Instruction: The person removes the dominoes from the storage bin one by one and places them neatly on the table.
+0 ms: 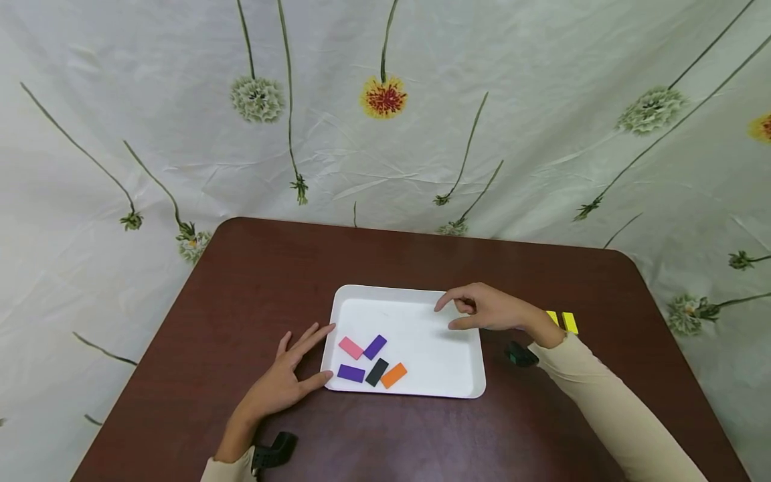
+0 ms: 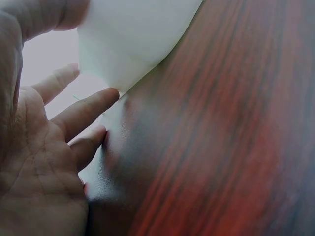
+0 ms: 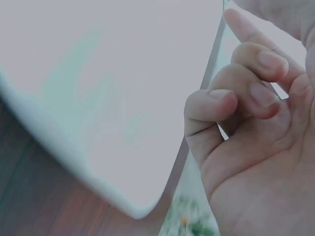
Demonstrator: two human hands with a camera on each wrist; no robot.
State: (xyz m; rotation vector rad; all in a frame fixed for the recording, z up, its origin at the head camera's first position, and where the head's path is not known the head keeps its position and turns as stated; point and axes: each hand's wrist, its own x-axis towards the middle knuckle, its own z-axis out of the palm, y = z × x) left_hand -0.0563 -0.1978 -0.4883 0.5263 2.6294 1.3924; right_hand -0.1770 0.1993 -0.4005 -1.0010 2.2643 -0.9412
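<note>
Brown table, left fingers wide against tray.

Seemingly an indoor spot curtained off; whether in a home, an office or a studio cannot be told. A creased pale cloth printed with long-stemmed, head-down flowers hangs beyond the far edge and the left and right sides of a dark wood-grain desk with rounded far corners.
</note>
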